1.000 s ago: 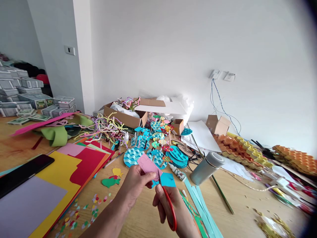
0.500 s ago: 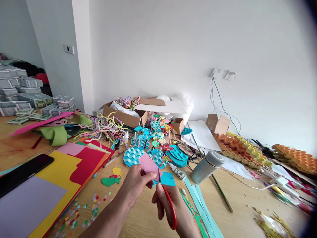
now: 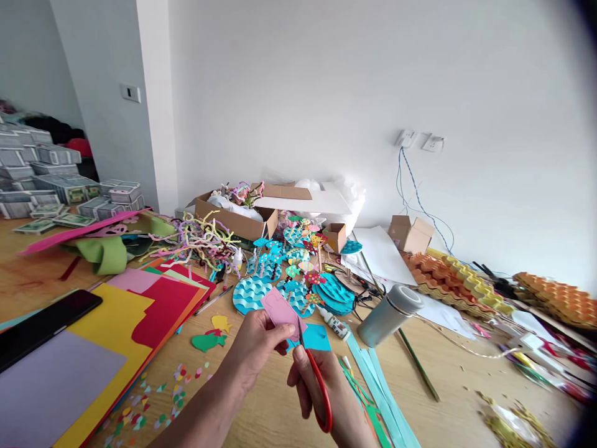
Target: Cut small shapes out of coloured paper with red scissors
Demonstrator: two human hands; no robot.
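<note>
A small pink sheet of paper (image 3: 278,307) with faint outlines drawn on it is pinched between the thumb and fingers of my left hand (image 3: 261,342). My right hand (image 3: 321,379) grips red-handled scissors (image 3: 323,392), and their blades meet the paper's right part. Beneath the paper lies a blue paper piece (image 3: 318,336). To the left of my hands are a green paper fish (image 3: 205,342) and a yellow paper cutout (image 3: 221,323). Just beyond the paper stand blue wavy discs (image 3: 247,295) with colourful paper fish on them.
Coloured paper sheets (image 3: 105,323) and a black phone (image 3: 51,326) lie at left, with confetti scraps (image 3: 180,376) nearby. A grey bottle (image 3: 389,316), glue bottle (image 3: 336,323) and light blue strips (image 3: 377,386) are at right. Pipe cleaners (image 3: 200,239) and a cardboard box (image 3: 233,218) sit behind.
The scissors and my right hand have shifted very slightly. Both hands otherwise keep their places, and the pink paper stays where it was.
</note>
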